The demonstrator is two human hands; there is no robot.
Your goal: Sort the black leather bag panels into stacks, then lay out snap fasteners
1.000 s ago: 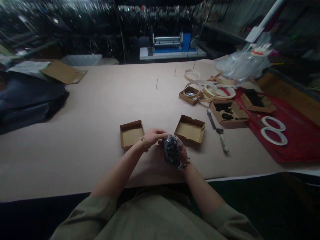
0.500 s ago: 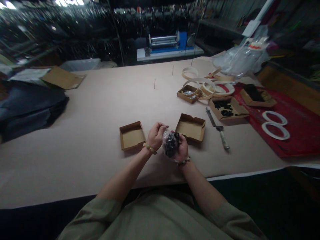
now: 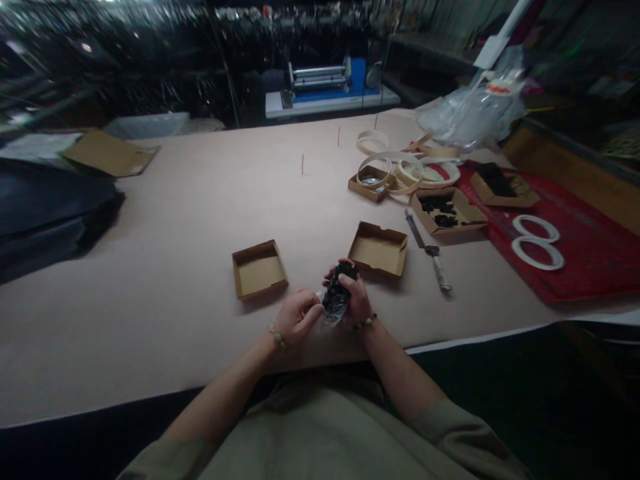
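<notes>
My right hand point(image 3: 356, 298) is closed around a clump of small black pieces point(image 3: 340, 283), too small to name, its thumb lying across the top. Clear plastic bag film point(image 3: 334, 316) hangs from the lower end of the clump. My left hand point(image 3: 299, 315) pinches the edge of that plastic bag just left of the clump. An open cardboard box point(image 3: 259, 270) with a bare bottom sits to the left of my hands. Another open cardboard box point(image 3: 379, 249) stands just beyond my right hand.
To the right lie a metal tool with a pale handle point(image 3: 439, 270) and a cardboard box of black pieces point(image 3: 447, 212). White rings point(image 3: 537, 255) rest on a red sheet point(image 3: 575, 267). Rolls of pale strip point(image 3: 390, 167) lie farther back. Dark fabric point(image 3: 55, 207) is piled at the left.
My left hand has moved down and left, drawing the plastic bag downward off the black pieces. These now show bare in my right hand. The view has shifted slightly.
</notes>
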